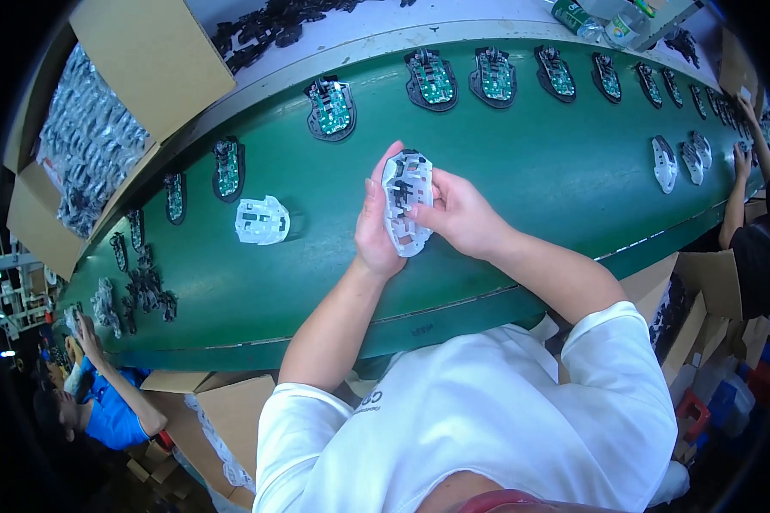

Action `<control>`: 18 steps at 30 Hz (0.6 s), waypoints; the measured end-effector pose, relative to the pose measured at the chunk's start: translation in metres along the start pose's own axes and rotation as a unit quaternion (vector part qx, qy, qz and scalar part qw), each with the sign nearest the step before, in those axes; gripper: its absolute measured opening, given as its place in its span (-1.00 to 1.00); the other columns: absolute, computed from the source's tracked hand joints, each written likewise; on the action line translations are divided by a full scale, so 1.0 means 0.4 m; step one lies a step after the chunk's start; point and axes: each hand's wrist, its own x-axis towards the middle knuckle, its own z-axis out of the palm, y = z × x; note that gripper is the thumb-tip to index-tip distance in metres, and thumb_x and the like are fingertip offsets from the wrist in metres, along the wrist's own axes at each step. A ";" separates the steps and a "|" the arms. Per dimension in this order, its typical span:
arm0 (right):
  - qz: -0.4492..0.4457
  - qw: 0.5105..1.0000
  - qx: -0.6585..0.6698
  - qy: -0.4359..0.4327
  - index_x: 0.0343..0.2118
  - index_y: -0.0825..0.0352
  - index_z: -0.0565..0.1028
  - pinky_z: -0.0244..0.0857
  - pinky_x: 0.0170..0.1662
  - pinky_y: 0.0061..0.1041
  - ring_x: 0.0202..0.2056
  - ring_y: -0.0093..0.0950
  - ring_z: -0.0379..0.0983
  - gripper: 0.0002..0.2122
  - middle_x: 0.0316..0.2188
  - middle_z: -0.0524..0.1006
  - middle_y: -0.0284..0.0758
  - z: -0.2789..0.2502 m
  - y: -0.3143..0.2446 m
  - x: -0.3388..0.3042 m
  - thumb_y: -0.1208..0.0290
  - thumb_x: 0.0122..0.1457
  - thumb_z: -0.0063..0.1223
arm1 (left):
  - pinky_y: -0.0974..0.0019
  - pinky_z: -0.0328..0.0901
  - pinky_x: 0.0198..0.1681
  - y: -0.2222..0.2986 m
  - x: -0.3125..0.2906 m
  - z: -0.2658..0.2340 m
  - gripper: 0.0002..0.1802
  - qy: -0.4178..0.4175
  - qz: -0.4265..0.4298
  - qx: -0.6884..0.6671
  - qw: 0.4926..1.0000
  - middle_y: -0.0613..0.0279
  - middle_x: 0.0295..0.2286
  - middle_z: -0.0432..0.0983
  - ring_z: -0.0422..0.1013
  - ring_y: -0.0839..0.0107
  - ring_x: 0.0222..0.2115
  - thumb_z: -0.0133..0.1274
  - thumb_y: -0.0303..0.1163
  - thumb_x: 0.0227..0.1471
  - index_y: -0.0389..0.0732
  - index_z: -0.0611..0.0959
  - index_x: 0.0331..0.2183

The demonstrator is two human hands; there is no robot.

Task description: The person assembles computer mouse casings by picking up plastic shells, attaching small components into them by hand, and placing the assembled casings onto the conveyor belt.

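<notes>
Over the green belt, my left hand (pixel 371 229) is closed around one side of a white plastic mouse shell (pixel 411 238), its fingers behind it. The shell is turned so its ribbed inside faces me, with small black parts in it. My right hand (pixel 470 218) grips the other edge, a fingertip pressed inside near the black parts. Another white shell (pixel 263 221) lies on the belt to the left of my hands. Beyond them stand mouse bases with green circuit boards, one (pixel 330 109) nearest to my left hand.
The green belt (pixel 522 171) carries a long row of bases along its far side. White shells (pixel 664 164) lie at the right; a heap of black parts (pixel 148 286) at the left. Cartons (pixel 150 64) border the belt. Co-workers (pixel 115 410) work at both ends. Bottles (pixel 576 19) stand at the back.
</notes>
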 end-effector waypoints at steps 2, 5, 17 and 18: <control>-0.009 1.000 0.008 0.007 0.09 0.45 0.35 0.46 -0.02 -0.47 -0.13 -0.56 0.54 -0.65 -0.12 0.57 -0.29 0.008 0.000 -0.001 0.67 0.23 0.02 | 0.19 0.40 0.04 -0.005 -0.001 -0.002 -0.22 -0.010 0.011 0.015 1.000 0.09 -0.03 0.49 0.49 0.29 -0.08 -0.31 0.13 0.38 -0.20 0.10 0.37; -0.009 1.000 0.020 0.018 0.13 0.45 0.33 0.45 0.00 -0.45 -0.09 -0.56 0.53 -0.61 -0.08 0.55 -0.28 0.016 -0.005 -0.001 0.68 0.23 0.01 | 0.13 0.36 0.07 -0.011 0.001 -0.011 -0.20 0.000 0.029 0.084 0.996 0.14 -0.01 0.49 0.46 0.27 -0.04 -0.42 0.22 0.37 -0.18 0.18 0.35; -0.001 1.000 0.008 -0.012 -0.02 0.31 0.51 0.15 -0.62 -0.70 -0.62 -0.77 0.31 -0.75 -0.47 0.54 -0.51 0.003 -0.010 0.003 0.26 0.38 0.07 | 0.08 0.58 -0.21 0.021 -0.006 -0.011 -0.19 -0.031 -0.054 -0.047 0.997 0.07 0.02 0.43 0.51 0.18 -0.08 -0.37 0.24 0.35 -0.10 0.11 0.38; 0.000 1.000 0.006 -0.015 -0.02 0.31 0.51 0.15 -0.62 -0.70 -0.62 -0.77 0.31 -0.75 -0.47 0.54 -0.51 0.010 -0.010 0.000 0.26 0.38 0.07 | 0.08 0.58 -0.21 0.025 -0.009 -0.012 -0.19 -0.030 -0.051 -0.048 0.997 0.07 0.02 0.43 0.51 0.18 -0.08 -0.37 0.24 0.35 -0.10 0.11 0.38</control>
